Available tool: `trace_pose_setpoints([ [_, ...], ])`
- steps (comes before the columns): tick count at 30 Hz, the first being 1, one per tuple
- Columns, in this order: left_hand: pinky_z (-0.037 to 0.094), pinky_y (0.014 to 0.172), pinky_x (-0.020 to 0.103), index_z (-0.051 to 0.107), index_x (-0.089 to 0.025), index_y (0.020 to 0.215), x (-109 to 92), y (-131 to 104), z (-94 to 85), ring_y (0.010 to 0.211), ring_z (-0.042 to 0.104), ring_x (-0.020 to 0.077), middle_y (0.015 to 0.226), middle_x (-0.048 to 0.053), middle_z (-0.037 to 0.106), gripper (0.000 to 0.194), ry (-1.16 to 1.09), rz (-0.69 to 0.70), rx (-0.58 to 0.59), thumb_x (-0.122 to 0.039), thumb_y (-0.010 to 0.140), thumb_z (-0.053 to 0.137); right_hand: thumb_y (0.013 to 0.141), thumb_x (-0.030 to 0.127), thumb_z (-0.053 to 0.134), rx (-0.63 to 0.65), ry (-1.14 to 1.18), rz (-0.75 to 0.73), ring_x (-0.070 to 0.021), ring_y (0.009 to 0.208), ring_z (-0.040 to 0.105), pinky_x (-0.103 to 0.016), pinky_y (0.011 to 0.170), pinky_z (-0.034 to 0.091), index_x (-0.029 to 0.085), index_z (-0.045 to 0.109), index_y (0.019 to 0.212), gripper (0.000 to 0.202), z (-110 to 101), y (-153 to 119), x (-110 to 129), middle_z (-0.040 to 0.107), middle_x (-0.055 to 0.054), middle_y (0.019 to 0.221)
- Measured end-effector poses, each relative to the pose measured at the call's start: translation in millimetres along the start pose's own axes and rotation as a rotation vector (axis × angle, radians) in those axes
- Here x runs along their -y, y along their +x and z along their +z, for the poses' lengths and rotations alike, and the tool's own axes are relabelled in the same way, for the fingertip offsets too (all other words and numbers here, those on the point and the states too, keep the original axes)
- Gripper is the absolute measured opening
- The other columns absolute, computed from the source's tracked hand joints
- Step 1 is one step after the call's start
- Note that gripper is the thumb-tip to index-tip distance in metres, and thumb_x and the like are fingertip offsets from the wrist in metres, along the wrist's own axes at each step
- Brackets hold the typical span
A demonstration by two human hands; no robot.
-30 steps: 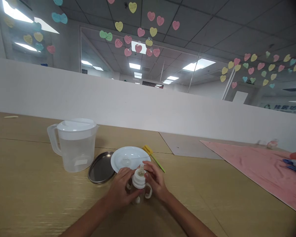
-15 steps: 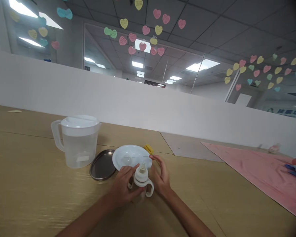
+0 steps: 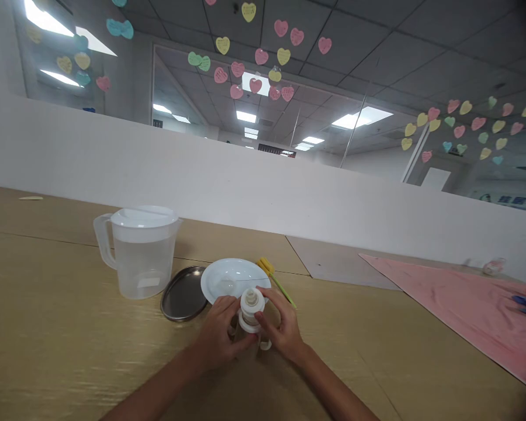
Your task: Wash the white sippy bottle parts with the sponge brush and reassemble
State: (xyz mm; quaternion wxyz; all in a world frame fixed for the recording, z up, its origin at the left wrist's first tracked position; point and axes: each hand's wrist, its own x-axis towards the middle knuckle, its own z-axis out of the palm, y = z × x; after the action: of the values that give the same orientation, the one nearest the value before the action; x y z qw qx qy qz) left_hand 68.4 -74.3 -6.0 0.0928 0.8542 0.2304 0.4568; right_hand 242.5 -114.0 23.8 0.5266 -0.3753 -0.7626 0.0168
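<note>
A baby bottle (image 3: pixel 251 316) with a white collar, a nipple on top and side handles is held upright between my hands, close to the table. My left hand (image 3: pixel 220 333) is wrapped round its left side. On the right, my right hand (image 3: pixel 283 327) has its thumb and fingers closed on the white collar (image 3: pixel 252 302). Just behind the bottle lies a white plate (image 3: pixel 214 272) bearing a small clear cap-like piece (image 3: pixel 228 285) and a thin dark line across its right part. Fingers hide most of the bottle's body.
A lidded clear pitcher (image 3: pixel 144 257) of water stands at the left. Beside it is a dark metal tray (image 3: pixel 184 295). A yellow-headed brush with a green handle (image 3: pixel 281 287) lies right of the plate. A pink cloth (image 3: pixel 456 298) covers the right side, before a white wall (image 3: pixel 228 175).
My right hand has moved left and closed on the bottle's collar, uncovering the brush's green handle. The bottle's top now tips more toward me. The left hand keeps its hold.
</note>
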Motion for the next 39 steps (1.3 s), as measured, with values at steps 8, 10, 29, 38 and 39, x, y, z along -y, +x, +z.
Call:
trace_pose_setpoints([
  [8, 0.047, 0.077, 0.04, 0.039, -0.017, 0.133, 6, -4, 4.2, 0.087, 0.055, 0.0235, 0.096, 0.01, 0.06, 0.066, 0.008, 0.021, -0.013, -0.049, 0.078, 0.057, 0.083, 0.022, 0.057, -0.219, -0.045, 0.028, -0.0226, 0.101, 0.061, -0.036, 0.081, 0.053, 0.022, 0.047, 0.128, 0.047, 9, -13, -16, 0.059, -0.011, 0.118],
  [10, 0.047, 0.078, 0.04, 0.039, -0.017, 0.133, 6, -3, 3.2, 0.087, 0.055, 0.023, 0.095, 0.009, 0.06, 0.065, 0.009, 0.025, -0.018, -0.048, 0.078, 0.058, 0.083, 0.021, 0.057, -0.326, -0.011, 0.033, -0.0229, 0.105, 0.058, -0.036, 0.085, 0.052, 0.023, 0.047, 0.128, 0.047, 12, -15, -21, 0.056, -0.011, 0.123],
  [29, 0.047, 0.078, 0.041, 0.043, -0.014, 0.129, 2, -1, 0.2, 0.087, 0.055, 0.0231, 0.095, 0.01, 0.06, 0.064, 0.019, 0.015, 0.018, -0.049, 0.078, 0.057, 0.083, 0.032, 0.056, -0.522, 0.309, 0.248, -0.0251, 0.12, 0.048, -0.042, 0.092, 0.047, 0.019, 0.037, 0.126, 0.049, 8, 2, -31, 0.053, -0.016, 0.124],
  [38, 0.047, 0.079, 0.04, 0.044, -0.017, 0.128, 1, -1, -1.0, 0.088, 0.055, 0.0232, 0.097, 0.009, 0.06, 0.062, 0.012, 0.007, 0.019, -0.05, 0.078, 0.057, 0.081, 0.033, 0.059, -0.306, 0.45, 0.386, -0.0214, 0.105, 0.059, -0.039, 0.087, 0.05, 0.021, 0.042, 0.116, 0.04, 15, 0, -35, 0.058, -0.013, 0.118],
  [39, 0.047, 0.079, 0.04, 0.043, -0.017, 0.129, 1, -1, -0.7, 0.088, 0.055, 0.0232, 0.097, 0.009, 0.059, 0.062, 0.012, 0.009, 0.022, -0.05, 0.078, 0.057, 0.081, 0.033, 0.06, -0.291, 0.456, 0.393, -0.0218, 0.106, 0.058, -0.039, 0.088, 0.05, 0.02, 0.042, 0.115, 0.04, 16, 0, -35, 0.055, -0.014, 0.121],
])
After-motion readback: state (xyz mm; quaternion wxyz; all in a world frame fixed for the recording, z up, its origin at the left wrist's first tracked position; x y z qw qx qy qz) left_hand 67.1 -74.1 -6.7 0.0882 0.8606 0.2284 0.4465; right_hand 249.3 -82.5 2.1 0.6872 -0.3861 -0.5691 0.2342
